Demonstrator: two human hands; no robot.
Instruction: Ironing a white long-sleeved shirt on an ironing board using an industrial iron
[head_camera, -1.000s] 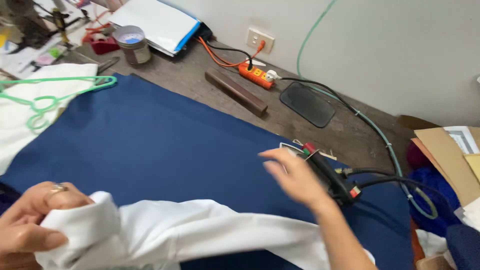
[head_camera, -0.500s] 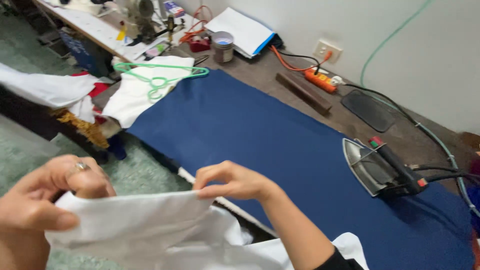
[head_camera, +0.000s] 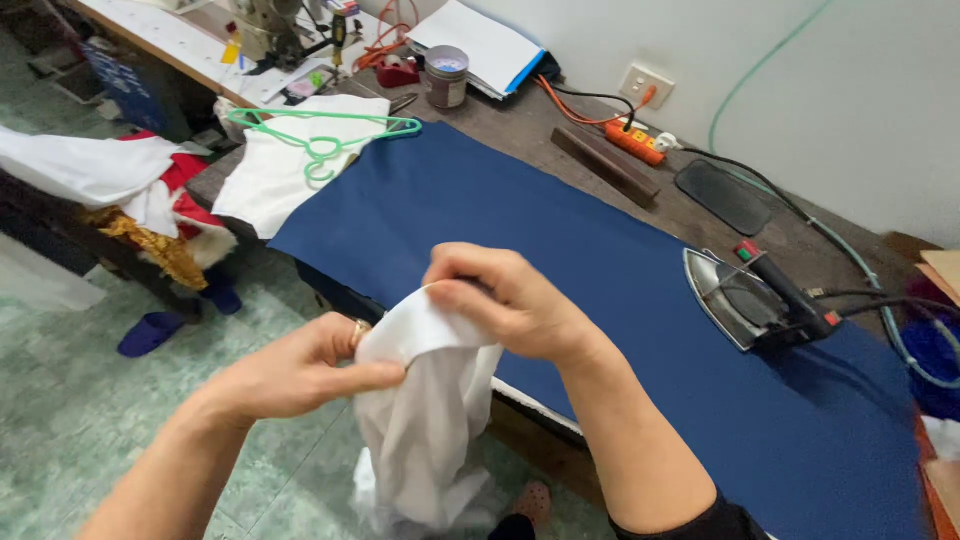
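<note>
Just in front of the near edge of the desk (head_camera: 700, 215), the left hand (head_camera: 300, 372) and the right hand (head_camera: 510, 300) both hold a white cloth (head_camera: 425, 420) in the air, above the tiled floor (head_camera: 70, 440). Each grip is closed on the cloth's bunched top edge, thumb against fingers, the hands close together; the rest hangs limp below them. The cloth looks light, thin and soft, so it will sag and fold wherever it is unsupported, and is best taken by pinching along an edge or corner. Beyond the hands a dark blue pressing cloth (head_camera: 560, 230) covers the desk, with an iron (head_camera: 750, 295) resting on its right part. Farther left lies a green hanger (head_camera: 320, 135) on a white garment (head_camera: 280, 170), and near the wall an orange power strip (head_camera: 635, 143).
</note>
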